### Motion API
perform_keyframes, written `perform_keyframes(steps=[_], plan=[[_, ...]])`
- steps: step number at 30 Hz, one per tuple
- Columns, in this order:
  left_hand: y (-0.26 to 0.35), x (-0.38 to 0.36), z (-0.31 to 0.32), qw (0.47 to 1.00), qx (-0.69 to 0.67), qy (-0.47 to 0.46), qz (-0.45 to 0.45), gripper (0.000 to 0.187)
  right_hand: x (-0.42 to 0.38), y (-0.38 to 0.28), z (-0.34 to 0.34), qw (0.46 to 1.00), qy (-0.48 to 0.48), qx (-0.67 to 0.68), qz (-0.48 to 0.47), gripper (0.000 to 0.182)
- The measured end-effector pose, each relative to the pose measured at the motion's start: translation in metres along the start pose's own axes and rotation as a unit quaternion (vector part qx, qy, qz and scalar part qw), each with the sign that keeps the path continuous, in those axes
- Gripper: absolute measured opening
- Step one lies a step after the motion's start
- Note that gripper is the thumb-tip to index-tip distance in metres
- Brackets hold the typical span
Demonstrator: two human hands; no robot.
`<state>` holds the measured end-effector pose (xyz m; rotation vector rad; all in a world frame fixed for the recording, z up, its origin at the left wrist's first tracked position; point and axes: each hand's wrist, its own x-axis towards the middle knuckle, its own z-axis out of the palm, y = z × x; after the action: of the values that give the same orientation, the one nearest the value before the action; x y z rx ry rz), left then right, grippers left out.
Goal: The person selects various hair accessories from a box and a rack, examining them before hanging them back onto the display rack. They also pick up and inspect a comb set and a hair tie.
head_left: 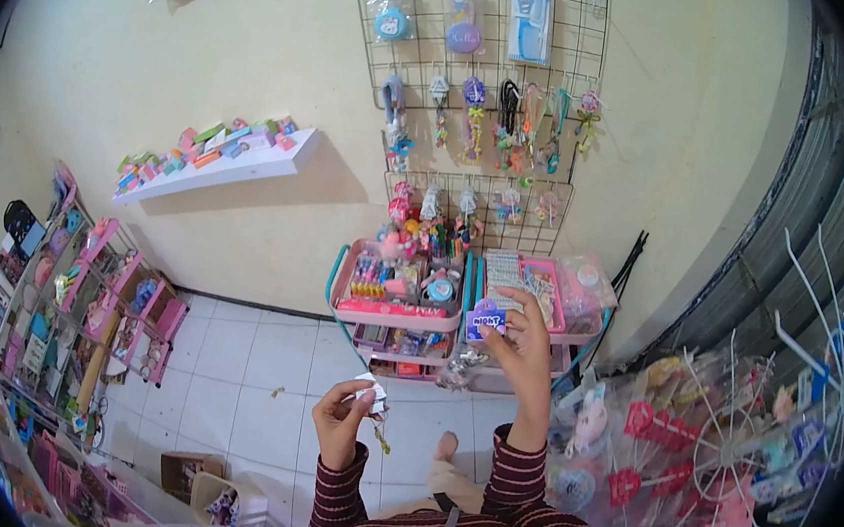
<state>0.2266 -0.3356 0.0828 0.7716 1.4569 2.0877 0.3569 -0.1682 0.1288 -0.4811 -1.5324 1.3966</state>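
The right hand (527, 351) pinches a purple card (484, 321), just right of the left pink tray (397, 317) in view. The left hand (336, 423) pinches a white card (376, 395) with a strand (384, 439) dangling, on the near side of that tray. Either card could slip if the fingertip hold loosens; the loose strand might tangle. Counted: two hands, two cards, one strand, one wall shelf (219, 170) left of the tray.

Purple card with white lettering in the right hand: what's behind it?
Above the card, white printed strips show; past its left edge, a pink plastic tray. What lies directly behind the card and right hand is covered.
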Motion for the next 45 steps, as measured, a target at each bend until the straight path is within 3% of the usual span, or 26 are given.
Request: perform_keyframes(steps=[3,10,17,25,29,31,34,39,43,45], plan=[[-0.003,0.058,0.012,1.000,-0.003,-0.004,0.004,0.015,0.050,0.010,-0.004,0.998,0.044,0.033,-0.003,0.038],[-0.015,0.157,0.045,0.994,0.001,-0.057,0.089,0.022,0.132,0.038,-0.008,0.996,0.064,0.008,-0.054,0.029],[-0.042,0.211,0.049,0.998,-0.011,-0.047,0.043,0.022,0.179,0.060,-0.003,0.996,0.064,-0.035,-0.054,0.035],[-0.061,0.287,0.070,0.992,-0.046,-0.112,0.035,0.025,0.219,0.084,-0.002,0.995,0.098,-0.009,-0.025,0.022],[-0.054,0.339,0.095,0.985,-0.033,-0.138,0.100,0.024,0.257,0.071,0.001,0.989,0.114,-0.076,-0.048,0.024],[-0.040,0.361,0.110,0.984,-0.053,-0.147,0.088,0.023,0.276,0.071,-0.001,0.987,0.124,-0.083,-0.054,0.025],[-0.020,0.393,0.131,0.960,0.005,-0.166,0.227,0.022,0.305,0.074,0.004,0.974,0.164,-0.058,-0.142,0.027],[-0.008,0.429,0.152,0.949,0.029,-0.174,0.259,0.021,0.334,0.087,0.010,0.938,0.240,-0.144,-0.204,0.026],[-0.011,0.441,0.159,0.938,0.042,-0.178,0.295,0.022,0.339,0.087,0.010,0.937,0.244,-0.156,-0.195,0.024],[-0.011,0.441,0.159,0.938,0.044,-0.177,0.294,0.022,0.337,0.083,0.010,0.961,0.232,-0.063,-0.137,0.024]])
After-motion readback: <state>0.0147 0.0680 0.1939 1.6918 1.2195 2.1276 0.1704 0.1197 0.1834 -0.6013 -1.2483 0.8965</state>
